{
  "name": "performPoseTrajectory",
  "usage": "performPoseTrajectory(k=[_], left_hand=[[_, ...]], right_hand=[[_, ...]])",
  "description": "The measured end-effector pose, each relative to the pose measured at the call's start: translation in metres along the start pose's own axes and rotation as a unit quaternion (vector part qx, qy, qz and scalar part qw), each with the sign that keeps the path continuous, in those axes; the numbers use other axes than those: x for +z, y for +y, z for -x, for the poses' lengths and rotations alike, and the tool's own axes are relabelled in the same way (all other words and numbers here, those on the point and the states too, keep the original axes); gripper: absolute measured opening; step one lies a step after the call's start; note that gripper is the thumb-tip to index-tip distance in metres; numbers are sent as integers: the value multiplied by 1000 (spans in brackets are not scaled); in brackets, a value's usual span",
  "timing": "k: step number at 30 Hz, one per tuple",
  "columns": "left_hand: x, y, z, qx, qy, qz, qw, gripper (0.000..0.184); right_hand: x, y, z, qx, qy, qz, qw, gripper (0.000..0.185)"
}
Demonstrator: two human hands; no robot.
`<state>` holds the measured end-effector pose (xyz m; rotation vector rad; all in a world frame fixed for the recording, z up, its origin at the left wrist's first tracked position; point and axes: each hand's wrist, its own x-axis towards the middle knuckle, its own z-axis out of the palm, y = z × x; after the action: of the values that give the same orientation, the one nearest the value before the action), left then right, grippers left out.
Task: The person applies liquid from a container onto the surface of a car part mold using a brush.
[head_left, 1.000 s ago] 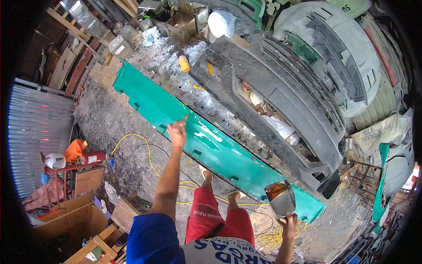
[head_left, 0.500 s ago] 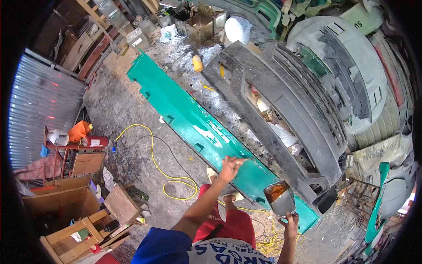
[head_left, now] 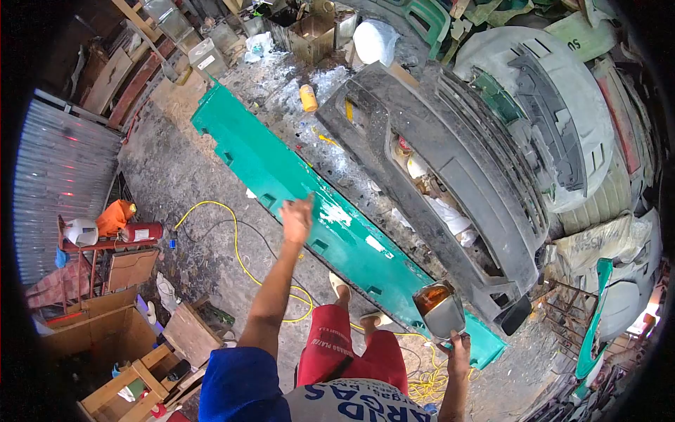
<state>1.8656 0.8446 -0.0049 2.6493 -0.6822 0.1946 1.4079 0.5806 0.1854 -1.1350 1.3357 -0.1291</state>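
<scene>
1. A long green panel (head_left: 260, 158) is lying diagonally across a stained grey floor (head_left: 162, 169), running from upper left to lower right, with irregular white patches (head_left: 336, 214) showing near its middle
2. The person's left hand (head_left: 297, 218) is hovering over or resting on the panel just beside those patches; its fingers are curling partly, one of them extending towards the surface, and I cannot tell whether they are touching it or gripping anything small
3. The right hand (head_left: 457, 349) is grasping the near end of a shiny metallic container (head_left: 444, 315), its fingers closing around the edge; the container is tilting above the panel's lower right part, and something amber is showing inside
4. A large dark bumper (head_left: 464, 172) is lying beyond the panel, close alongside it, and a yellow bottle (head_left: 308, 98) is lying near the bumper's upper left end
5. The person is wearing red shorts (head_left: 327, 344) and is standing at the panel's near edge, while a yellow cable (head_left: 240, 257) is curving over the floor to the left
6. Further left, an orange cloth (head_left: 116, 218) and a red cylinder (head_left: 144, 231) are sitting side by side on a stand
</scene>
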Motion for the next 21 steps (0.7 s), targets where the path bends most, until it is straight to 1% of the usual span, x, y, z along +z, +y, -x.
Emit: performPoseTrajectory(k=[1,2,3,4,6,7,9,10,12,14,15,16,18,20,21], left_hand=[[7,17,16,25,-59,-13,998,32],[31,29,38,72,-43,37,996,31],[17,57,49,98,-109,59,987,33],[30,82,69,116,-87,4,989,32],[27,121,93,152,-131,124,972,32],[26,123,96,151,-132,120,972,32],[26,124,96,49,-196,270,941,29],[26,109,82,11,-201,291,935,22],[62,45,59,-19,-101,342,934,18],[31,3,7,-66,-122,243,960,17],[31,-25,-13,-83,-103,243,961,14],[36,-57,-30,-76,-104,182,975,14],[14,-80,-60,-98,-46,98,989,16],[6,-97,-80,-137,12,67,988,17],[-3,-92,-79,-140,10,66,988,17]], right_hand=[[2,0,-1,-1,-2,-5,1000,53],[5,-2,-2,-2,-5,-5,1000,53],[8,-3,-3,4,-9,1,1000,52],[11,-5,-4,10,-12,8,1000,52],[18,-8,-7,2,-14,15,1000,49],[22,-8,-7,-3,-12,22,1000,46],[25,-6,-10,-6,-16,24,1000,47],[27,-5,-12,-4,-15,26,1000,48],[28,-2,-15,-4,-15,27,1000,49],[27,1,-17,9,-17,30,999,50],[29,0,-17,10,-17,29,999,50],[32,-2,-15,8,-16,29,999,50],[36,-2,-15,6,-13,29,999,51],[35,0,-16,5,-8,19,1000,51],[35,0,-15,8,-8,22,1000,51]])
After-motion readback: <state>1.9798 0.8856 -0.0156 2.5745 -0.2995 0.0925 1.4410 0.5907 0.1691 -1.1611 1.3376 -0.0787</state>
